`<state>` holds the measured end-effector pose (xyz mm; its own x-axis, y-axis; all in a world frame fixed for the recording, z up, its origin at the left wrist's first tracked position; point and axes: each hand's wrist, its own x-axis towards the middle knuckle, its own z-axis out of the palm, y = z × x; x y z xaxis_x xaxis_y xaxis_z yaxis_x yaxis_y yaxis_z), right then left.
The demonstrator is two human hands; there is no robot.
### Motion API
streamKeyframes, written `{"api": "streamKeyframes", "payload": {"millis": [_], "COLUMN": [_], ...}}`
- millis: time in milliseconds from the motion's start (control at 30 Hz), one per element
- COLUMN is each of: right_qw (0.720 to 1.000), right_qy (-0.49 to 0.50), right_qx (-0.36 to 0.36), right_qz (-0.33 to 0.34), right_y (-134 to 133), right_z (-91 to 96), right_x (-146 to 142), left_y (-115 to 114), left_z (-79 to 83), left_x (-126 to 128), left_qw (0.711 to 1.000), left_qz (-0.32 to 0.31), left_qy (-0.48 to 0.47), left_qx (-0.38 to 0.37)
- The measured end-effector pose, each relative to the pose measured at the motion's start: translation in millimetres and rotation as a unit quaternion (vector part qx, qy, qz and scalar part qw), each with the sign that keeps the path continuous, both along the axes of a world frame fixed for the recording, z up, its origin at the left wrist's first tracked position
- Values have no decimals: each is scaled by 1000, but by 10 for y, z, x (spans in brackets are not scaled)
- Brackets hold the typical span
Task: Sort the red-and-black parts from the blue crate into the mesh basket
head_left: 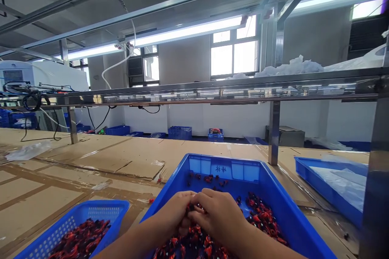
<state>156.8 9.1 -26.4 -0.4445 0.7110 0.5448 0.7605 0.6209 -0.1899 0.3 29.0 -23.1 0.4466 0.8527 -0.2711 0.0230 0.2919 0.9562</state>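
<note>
My left hand [178,207] and my right hand [217,212] meet over a large blue bin [304,220], fingers closed and touching. Between the fingertips a bit of a small red-and-black piece shows, mostly covered by the fingers. Below and around the hands, many small red-and-black pieces [264,216] lie loose on the bin's floor, heaped near the front and right side. To the left stands a blue perforated basket [121,207], holding a pile of similar red-and-black pieces [83,236]. Their exact kind is too small to make out.
Cardboard [121,156] covers the bench. A metal upright [274,133] stands behind the bin, under a long metal shelf [182,94]. At the right is a shallow blue tray [328,194] with white plastic sheeting. A clear plastic bag [28,150] lies far left.
</note>
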Motion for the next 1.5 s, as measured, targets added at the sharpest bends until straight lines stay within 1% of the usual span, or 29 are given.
{"api": "streamKeyframes", "payload": {"millis": [67, 167, 200, 233, 267, 300, 333, 367, 400, 433, 467, 500, 533, 567, 600, 667, 733, 833, 900, 933, 1000, 1100, 1167, 1233, 1267, 1300, 1333, 1433, 1500], "right_qw": [1000, 999, 999, 996, 986, 956, 906, 842, 784, 743, 725, 722, 716, 713, 713, 719, 725, 715, 701, 696, 690, 683, 676, 668, 666, 664, 663, 662, 666], "right_qy": [-4, 4, 29, 77, 158, 259, 358, 436, 487, 512, 518, 514, 510, 503, 495, 476, 465, 460, 452, 446, 439, 445, 459, 473, 480, 487, 494, 510, 514], "right_qx": [23, 44, 39, 17, -39, -124, -220, -309, -379, -425, -448, -458, -471, -484, -493, -502, -499, -507, -526, -535, -545, -540, -527, -511, -504, -497, -491, -478, -473], "right_qz": [-2, 14, 22, 31, 42, 53, 61, 66, 69, 72, 73, 72, 70, 68, 65, 69, 93, 143, 168, 176, 187, 207, 235, 262, 270, 274, 275, 269, 263], "right_y": [7, -15, -24, -28, -23, -9, 16, 50, 90, 132, 172, 206, 233, 250, 257, 243, 204, 138, 104, 90, 65, 30, 12, 3, 3, 4, 7, 18, 22], "right_z": [-16, 19, 44, 73, 104, 136, 165, 191, 211, 224, 230, 228, 218, 202, 182, 137, 103, 93, 107, 115, 134, 158, 174, 193, 204, 216, 230, 272, 293], "right_x": [-8, -21, -22, -18, -6, 15, 46, 85, 129, 174, 215, 247, 265, 268, 256, 198, 125, 59, 53, 56, 64, 66, 62, 63, 67, 73, 83, 121, 142], "left_y": [32, 81, 91, 96, 98, 97, 96, 95, 96, 100, 105, 111, 115, 114, 104, 56, -22, -138, -188, -205, -232, -271, -295, -312, -315, -312, -303, -236, -173], "left_z": [-33, -68, -71, -69, -64, -59, -54, -50, -49, -51, -54, -57, -58, -57, -51, -28, 0, 27, 35, 39, 51, 82, 107, 128, 135, 140, 139, 96, 27], "left_x": [12, 5, -4, -17, -31, -46, -59, -72, -83, -91, -95, -96, -92, -84, -72, -42, -13, 6, 4, 3, 4, 20, 32, 35, 31, 23, 13, -16, -13], "left_qw": [1000, 998, 997, 995, 993, 992, 990, 989, 988, 988, 989, 991, 989, 981, 965, 914, 857, 783, 746, 736, 735, 750, 739, 725, 724, 731, 746, 813, 850], "left_qz": [11, 38, 52, 66, 80, 93, 103, 109, 113, 116, 116, 117, 119, 120, 118, 106, 92, 76, 71, 70, 72, 83, 98, 128, 146, 161, 172, 179, 170], "left_qy": [-4, -43, -58, -69, -77, -81, -85, -90, -96, -98, -90, -70, -42, -12, 15, 43, 54, 97, 122, 126, 123, 118, 123, 133, 138, 141, 143, 139, 149], "left_qx": [-17, -23, -21, -22, -26, -32, -40, -47, -49, -43, -24, 15, 74, 149, 232, 388, 504, 610, 651, 662, 662, 646, 655, 664, 660, 648, 627, 536, 476]}}
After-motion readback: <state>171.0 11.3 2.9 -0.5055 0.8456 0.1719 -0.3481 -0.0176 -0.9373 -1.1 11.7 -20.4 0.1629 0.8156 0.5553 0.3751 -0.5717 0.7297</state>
